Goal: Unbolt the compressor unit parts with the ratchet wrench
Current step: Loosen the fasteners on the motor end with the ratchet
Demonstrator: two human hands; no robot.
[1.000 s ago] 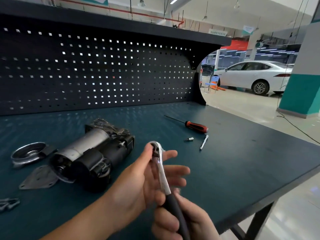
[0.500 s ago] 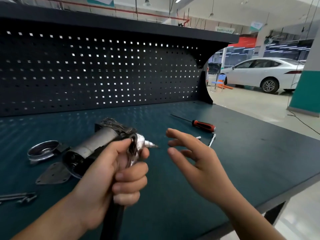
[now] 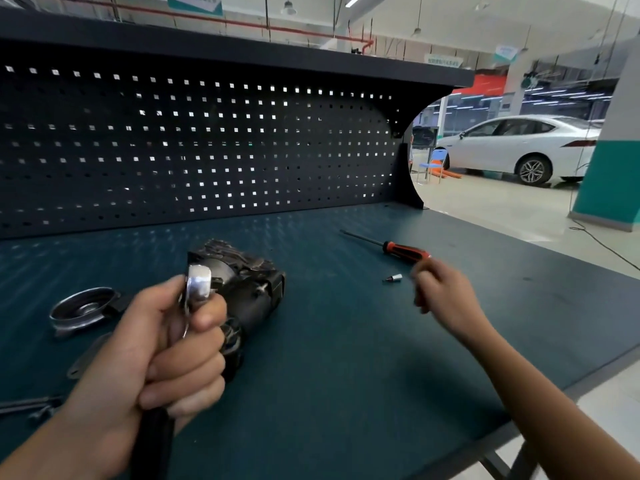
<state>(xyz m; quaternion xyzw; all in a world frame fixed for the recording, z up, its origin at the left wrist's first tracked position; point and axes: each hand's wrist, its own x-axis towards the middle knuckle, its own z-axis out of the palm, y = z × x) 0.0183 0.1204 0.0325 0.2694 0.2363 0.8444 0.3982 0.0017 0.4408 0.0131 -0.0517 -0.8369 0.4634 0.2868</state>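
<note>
Two hands, two separate jobs here. My left hand (image 3: 166, 351) has all its fingers and the thumb wrapped tightly round the ratchet wrench (image 3: 198, 287). I grip it high up by the shiny head, which points upward, and the black handle runs down out of my fist. I hold it that way, I think, so the drive end is close and steady for fitting something onto it.

The compressor unit (image 3: 254, 292) lies on its side on the workbench (image 3: 346, 393), just behind that fist and not touched by either hand. A round metal cover (image 3: 81, 306) sits apart to its left, so some of the unit is already off.

My right hand (image 3: 446, 299) is stretched out to the right, low over the bench, just beside the small socket bit (image 3: 394, 278) and near the red-handled screwdriver (image 3: 407, 251). It is blurred, and I cannot tell how far its fingers are curled or whether they hold anything. My guess is that it is after the bit for the ratchet.
</note>
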